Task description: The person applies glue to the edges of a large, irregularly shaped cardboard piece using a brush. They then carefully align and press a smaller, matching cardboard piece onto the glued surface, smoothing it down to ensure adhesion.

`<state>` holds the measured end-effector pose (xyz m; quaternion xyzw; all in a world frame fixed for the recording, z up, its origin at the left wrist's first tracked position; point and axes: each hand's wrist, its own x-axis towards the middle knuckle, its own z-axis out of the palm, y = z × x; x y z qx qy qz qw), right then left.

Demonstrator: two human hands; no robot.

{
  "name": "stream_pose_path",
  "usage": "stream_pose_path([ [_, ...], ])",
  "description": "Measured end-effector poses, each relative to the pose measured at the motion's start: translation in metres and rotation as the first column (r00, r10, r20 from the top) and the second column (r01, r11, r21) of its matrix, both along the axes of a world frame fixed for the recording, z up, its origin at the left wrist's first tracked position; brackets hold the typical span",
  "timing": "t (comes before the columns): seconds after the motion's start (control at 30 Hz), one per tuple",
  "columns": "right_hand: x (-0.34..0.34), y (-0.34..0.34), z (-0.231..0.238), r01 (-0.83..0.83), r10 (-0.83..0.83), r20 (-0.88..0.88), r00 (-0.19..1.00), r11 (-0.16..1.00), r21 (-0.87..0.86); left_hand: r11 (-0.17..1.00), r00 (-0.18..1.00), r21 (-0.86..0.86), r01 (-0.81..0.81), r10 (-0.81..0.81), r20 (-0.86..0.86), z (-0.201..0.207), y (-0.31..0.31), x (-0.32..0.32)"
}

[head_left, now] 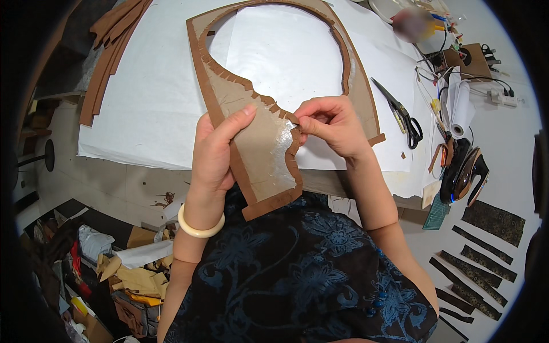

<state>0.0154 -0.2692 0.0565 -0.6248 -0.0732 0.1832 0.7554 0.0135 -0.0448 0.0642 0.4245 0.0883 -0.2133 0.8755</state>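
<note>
Held above the white-covered table is a beige panel with a large rounded opening at its far end. Brown edging is folded over its borders, with many small snips along the inner curve. My left hand grips the panel's left side, thumb on top and the fingers mostly hidden underneath. With thumb and forefinger, my right hand pinches the brown edging at the narrow curve. Beside that pinch, a shiny, whitish patch that looks like glue covers the beige surface.
Black-handled scissors lie on the table, right of the panel. Beyond them are an iron-like black tool, cords and a paper roll. Brown strips lie at the far left. Dark patterned pieces lie at the lower right.
</note>
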Motion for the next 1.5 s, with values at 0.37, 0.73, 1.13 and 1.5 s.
stream_pose_path([
  [0.37, -0.007, 0.009, 0.066, 0.235, 0.218, 0.567, 0.794, 0.75, -0.618, 0.999, 0.999, 0.04, 0.011, -0.013, 0.047, 0.002, -0.005, -0.002],
  [0.73, -0.022, 0.014, 0.048, 0.251, -0.193, 0.176, 0.965, 0.872, -0.419, 0.999, 0.999, 0.031, 0.014, -0.015, 0.04, 0.0, -0.003, 0.0],
  [1.13, -0.009, 0.008, 0.003, 0.06, -0.053, -0.13, 0.99, 0.997, 0.048, 1.0, 1.0, -0.014, 0.012, -0.012, 0.009, -0.002, -0.001, 0.001],
  [1.5, -0.011, 0.018, 0.013, 0.078, -0.074, -0.114, 0.991, 0.996, 0.031, 0.997, 0.999, 0.075, -0.027, 0.024, 0.039, 0.004, -0.002, -0.002],
])
